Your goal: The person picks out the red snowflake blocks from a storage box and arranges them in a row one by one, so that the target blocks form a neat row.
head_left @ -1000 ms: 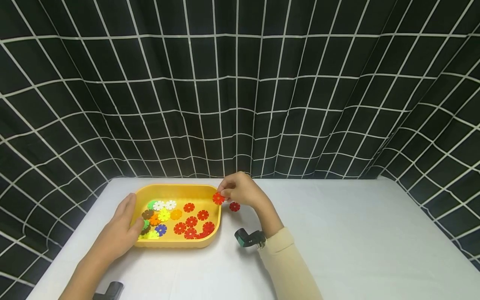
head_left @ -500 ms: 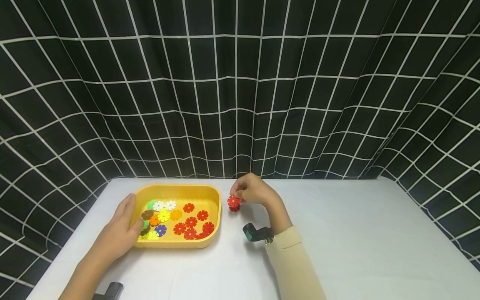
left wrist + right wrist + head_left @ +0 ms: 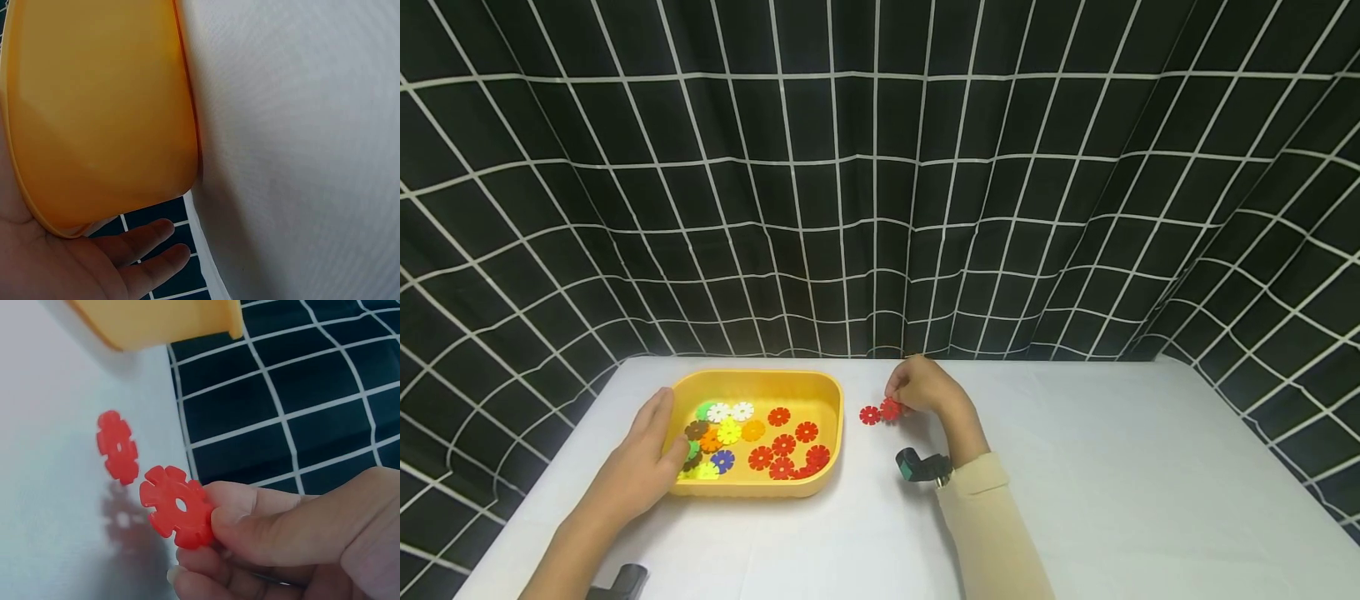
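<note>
My right hand (image 3: 927,387) pinches a red snowflake-shaped building disc (image 3: 178,506) between thumb and fingers, just above the white table. A second red snowflake disc (image 3: 869,415) lies on the table to its left, beside the tray. On the left, my left hand (image 3: 638,467) holds the end of a yellow plastic tray (image 3: 790,383), its thumb over the rim and its fingers along the outside. Inside the tray, several red discs (image 3: 783,444) lie to the right and mixed white, green, brown, orange, yellow and blue discs (image 3: 727,431) to the left.
The white table (image 3: 1112,467) stretches to the right and front. A black curtain with white grid lines (image 3: 880,208) hangs behind the table and at both sides. A black wrist camera mount (image 3: 917,467) sticks out from the right wrist.
My right hand has carried the pinched red snowflake disc from the tray's right rim rightward and down, past the disc lying on the table. The left hand and tray have stayed put.
</note>
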{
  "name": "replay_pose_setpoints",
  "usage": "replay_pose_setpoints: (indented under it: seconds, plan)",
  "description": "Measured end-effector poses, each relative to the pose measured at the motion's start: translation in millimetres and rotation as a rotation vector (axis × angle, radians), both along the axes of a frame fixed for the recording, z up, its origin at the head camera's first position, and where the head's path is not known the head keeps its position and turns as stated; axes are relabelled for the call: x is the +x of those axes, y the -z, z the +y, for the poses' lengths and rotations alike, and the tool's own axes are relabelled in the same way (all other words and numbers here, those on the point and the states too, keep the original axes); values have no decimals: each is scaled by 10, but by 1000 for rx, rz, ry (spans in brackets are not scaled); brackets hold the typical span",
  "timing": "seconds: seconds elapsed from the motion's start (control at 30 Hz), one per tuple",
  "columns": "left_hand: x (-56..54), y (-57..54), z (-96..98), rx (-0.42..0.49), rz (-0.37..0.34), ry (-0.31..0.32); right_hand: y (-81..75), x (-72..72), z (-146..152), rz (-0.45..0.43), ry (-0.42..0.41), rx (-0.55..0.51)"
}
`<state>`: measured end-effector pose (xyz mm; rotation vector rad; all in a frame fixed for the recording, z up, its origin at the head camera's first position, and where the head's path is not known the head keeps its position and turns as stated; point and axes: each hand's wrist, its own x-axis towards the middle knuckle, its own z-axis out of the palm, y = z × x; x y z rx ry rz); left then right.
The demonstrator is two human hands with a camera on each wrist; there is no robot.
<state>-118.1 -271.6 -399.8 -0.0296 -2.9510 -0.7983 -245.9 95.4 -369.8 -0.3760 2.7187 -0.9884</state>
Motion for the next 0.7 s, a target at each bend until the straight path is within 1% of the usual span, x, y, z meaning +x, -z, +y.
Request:
replay_pose_setpoints:
  seconds: [0.33,0.53,0.7]
  plan:
    - [3,-7,-1,-7,-1,0,106,-8,20,-50,56,-9]
    - [3,-10,5,-9,-3,-3,171,-30,14,-35,65,-9]
    - [-2,-4,-1,-23,1,0,176,-28,4,-42,71,-6]
